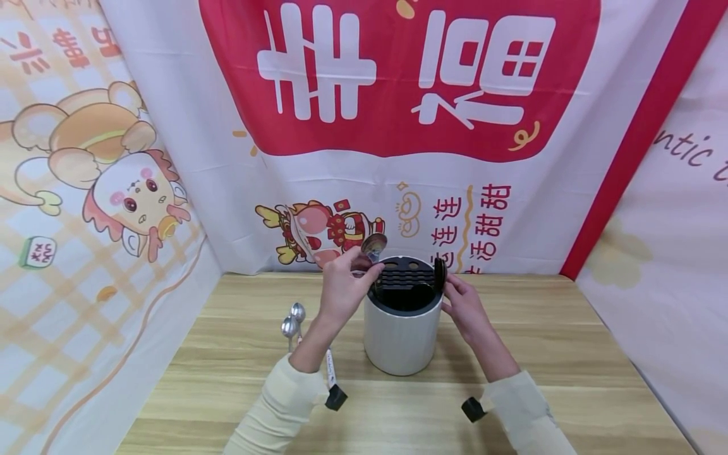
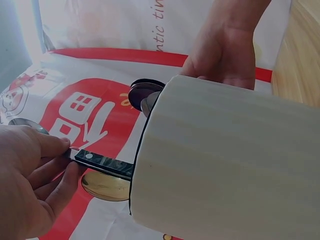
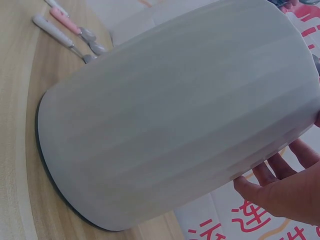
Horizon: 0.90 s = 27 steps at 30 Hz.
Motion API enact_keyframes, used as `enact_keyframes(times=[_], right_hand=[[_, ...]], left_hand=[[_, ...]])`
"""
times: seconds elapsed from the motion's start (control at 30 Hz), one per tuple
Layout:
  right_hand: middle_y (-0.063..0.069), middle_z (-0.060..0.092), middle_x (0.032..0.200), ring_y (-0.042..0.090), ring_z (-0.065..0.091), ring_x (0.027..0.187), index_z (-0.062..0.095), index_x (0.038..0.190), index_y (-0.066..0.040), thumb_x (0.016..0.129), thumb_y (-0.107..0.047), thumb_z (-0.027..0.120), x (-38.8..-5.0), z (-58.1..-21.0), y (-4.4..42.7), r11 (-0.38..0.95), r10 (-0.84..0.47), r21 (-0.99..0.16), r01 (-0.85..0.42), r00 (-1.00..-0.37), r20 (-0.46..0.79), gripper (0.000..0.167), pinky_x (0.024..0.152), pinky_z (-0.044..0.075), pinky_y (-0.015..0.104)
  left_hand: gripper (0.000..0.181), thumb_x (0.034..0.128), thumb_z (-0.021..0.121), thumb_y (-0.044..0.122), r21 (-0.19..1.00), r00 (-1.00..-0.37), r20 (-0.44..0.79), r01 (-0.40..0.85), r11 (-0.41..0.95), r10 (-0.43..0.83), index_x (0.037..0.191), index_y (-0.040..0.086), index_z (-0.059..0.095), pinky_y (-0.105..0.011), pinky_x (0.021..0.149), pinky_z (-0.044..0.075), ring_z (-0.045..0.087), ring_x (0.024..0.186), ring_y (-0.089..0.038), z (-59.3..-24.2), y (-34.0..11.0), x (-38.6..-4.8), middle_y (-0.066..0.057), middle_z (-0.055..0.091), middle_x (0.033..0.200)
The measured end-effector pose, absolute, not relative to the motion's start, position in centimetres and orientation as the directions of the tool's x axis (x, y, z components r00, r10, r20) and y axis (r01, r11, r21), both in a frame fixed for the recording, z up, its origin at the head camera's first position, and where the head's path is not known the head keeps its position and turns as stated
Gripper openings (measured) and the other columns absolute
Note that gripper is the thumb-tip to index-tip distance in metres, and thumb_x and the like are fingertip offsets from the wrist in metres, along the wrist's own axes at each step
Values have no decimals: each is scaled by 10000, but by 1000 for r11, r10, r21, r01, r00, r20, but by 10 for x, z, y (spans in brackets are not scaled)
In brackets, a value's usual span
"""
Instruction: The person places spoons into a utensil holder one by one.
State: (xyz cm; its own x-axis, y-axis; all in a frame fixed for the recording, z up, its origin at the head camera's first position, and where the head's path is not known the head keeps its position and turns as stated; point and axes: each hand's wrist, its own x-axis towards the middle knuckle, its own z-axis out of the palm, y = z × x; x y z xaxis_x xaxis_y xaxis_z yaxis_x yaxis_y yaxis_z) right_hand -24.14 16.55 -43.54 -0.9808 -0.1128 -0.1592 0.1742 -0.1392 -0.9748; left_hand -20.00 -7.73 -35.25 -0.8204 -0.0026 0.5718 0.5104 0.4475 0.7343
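A white cylindrical utensil holder (image 1: 400,344) with a black slotted top stands upright on the table. My left hand (image 1: 344,287) pinches a metal spoon (image 1: 374,245) near its neck. In the left wrist view, that spoon's dark handle (image 2: 105,163) points into the holder's opening and its bowl is outside. A gold-toned spoon bowl (image 2: 106,186) sticks out just beside it. On the opposite rim, dark spoon bowls (image 1: 440,273) rise close to my right hand (image 1: 466,309). The right fingertips (image 3: 246,186) rest against the holder's side.
Left of the holder, several spoons lie on the wooden table (image 1: 546,341), among them one with a pink handle (image 3: 65,20) and one with a white handle (image 3: 52,31). A printed cloth backdrop (image 1: 398,177) hangs behind the holder.
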Motion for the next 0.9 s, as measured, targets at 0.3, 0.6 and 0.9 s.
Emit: enact_keyframes(times=[0.3, 0.6, 0.9], right_hand=[[90, 313, 1629, 258, 347, 1470, 334, 1556, -98, 1091, -208, 351, -241, -435, 166, -132, -111, -977, 170, -981, -156, 478, 1187, 378, 484], [97, 309, 1630, 270, 340, 1469, 325, 1558, -94, 1090, -196, 347, -241, -436, 166, -140, -115, -976, 169, -981, -154, 479, 1197, 365, 484], [83, 306, 1634, 263, 340, 1473, 324, 1560, -106, 1090, -205, 351, -241, -436, 167, -132, -111, -975, 179, -980, -165, 481, 1195, 369, 485]], left_hand=[[146, 881, 754, 131, 678, -784, 621, 551, 486, 22, 1012, 68, 772, -283, 700, 636, 743, 807, -197, -353, -78, -202, -100, 782, 945], [127, 847, 789, 113, 522, -730, 672, 588, 618, 127, 968, 75, 786, -254, 639, 574, 655, 769, -190, -356, -77, -204, -58, 780, 897], [123, 853, 786, 137, 427, -722, 658, 592, 684, 214, 975, 120, 784, -238, 664, 495, 544, 808, -151, -358, -75, -210, -14, 775, 916]])
